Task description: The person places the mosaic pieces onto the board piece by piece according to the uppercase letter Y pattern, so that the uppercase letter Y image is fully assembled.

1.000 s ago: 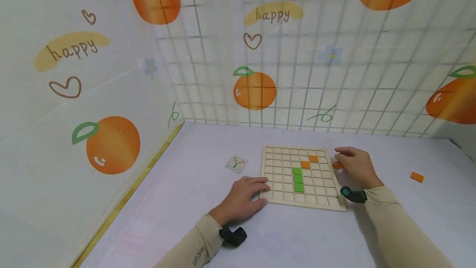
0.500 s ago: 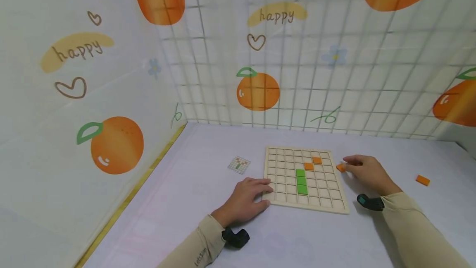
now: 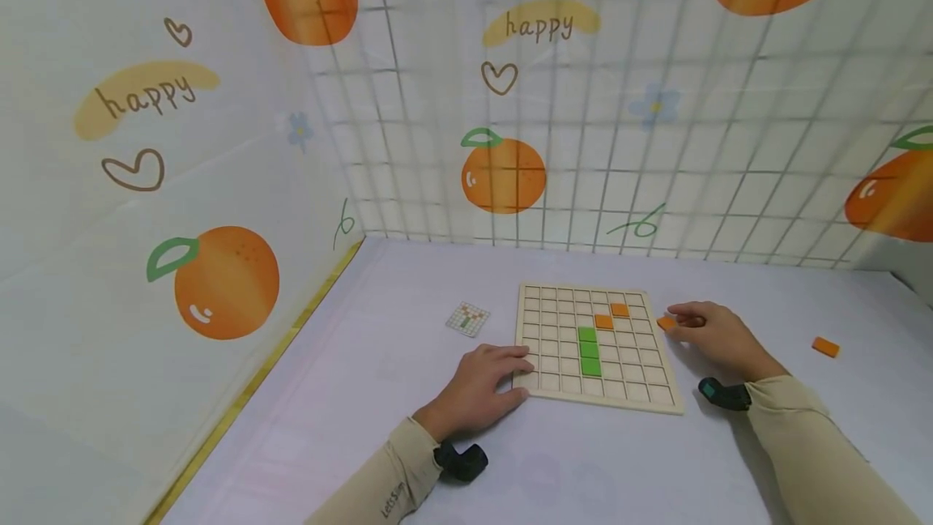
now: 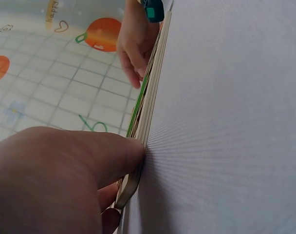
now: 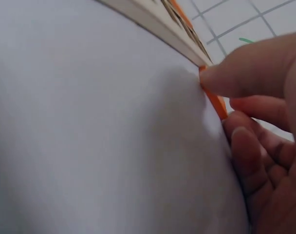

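Note:
A square wooden grid board (image 3: 550,367) lies on the table with several green tiles (image 3: 589,351) in a column and two orange tiles (image 3: 603,322) set diagonally above them. My left hand (image 3: 477,387) holds the board by its front left corner; in the left wrist view the thumb (image 4: 116,151) presses the edge and fingertips show beyond the corner. Just off the board's right side, my right hand (image 3: 717,339) pinches a loose orange tile (image 5: 216,100) low at the tabletop. The right thumb (image 5: 235,73) covers part of that tile.
Another orange tile (image 3: 826,347) lies farther right on the table. Left of the board is a small pattern card (image 3: 468,319) printed with a coloured grid. Behind the table stands a sheet-covered wall (image 3: 408,104) with orange prints, and a second wall runs along the left.
The right hand has shifted slightly right, and its orange tile now lies a little farther off the board's edge. The left hand stays on the board. The view has shifted slightly.

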Demonstrator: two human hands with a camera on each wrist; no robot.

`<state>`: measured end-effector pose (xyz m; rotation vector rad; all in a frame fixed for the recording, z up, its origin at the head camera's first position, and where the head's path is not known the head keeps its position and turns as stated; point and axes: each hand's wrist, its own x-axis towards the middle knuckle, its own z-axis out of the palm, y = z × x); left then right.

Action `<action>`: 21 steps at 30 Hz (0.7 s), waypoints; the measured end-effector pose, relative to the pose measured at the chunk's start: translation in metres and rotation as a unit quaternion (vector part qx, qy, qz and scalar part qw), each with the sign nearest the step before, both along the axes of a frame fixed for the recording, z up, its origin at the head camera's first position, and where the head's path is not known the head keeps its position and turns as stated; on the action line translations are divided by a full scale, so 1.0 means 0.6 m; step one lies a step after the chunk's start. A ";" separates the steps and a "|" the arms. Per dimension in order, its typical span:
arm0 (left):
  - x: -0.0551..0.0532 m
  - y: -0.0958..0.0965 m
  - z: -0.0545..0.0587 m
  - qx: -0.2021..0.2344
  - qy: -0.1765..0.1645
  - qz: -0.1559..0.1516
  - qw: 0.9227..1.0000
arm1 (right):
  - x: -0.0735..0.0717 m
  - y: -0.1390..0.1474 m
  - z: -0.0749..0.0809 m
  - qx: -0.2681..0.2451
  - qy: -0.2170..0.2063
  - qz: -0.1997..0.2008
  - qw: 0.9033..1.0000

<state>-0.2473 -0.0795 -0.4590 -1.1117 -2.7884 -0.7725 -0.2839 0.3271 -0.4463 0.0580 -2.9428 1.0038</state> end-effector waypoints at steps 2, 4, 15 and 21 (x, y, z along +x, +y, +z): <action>0.000 0.000 0.000 0.000 -0.004 0.001 1.000 | 0.001 -0.001 0.000 0.003 0.004 0.005 1.000; 0.000 0.000 0.000 -0.001 -0.007 0.003 1.000 | 0.000 -0.004 0.000 0.008 0.006 0.005 1.000; 0.003 0.001 0.006 -0.004 -0.011 0.003 1.000 | -0.001 -0.012 0.003 0.025 -0.014 -0.008 1.000; 0.004 0.001 0.007 -0.006 -0.011 0.007 1.000 | 0.001 -0.013 -0.002 0.003 -0.011 -0.028 1.000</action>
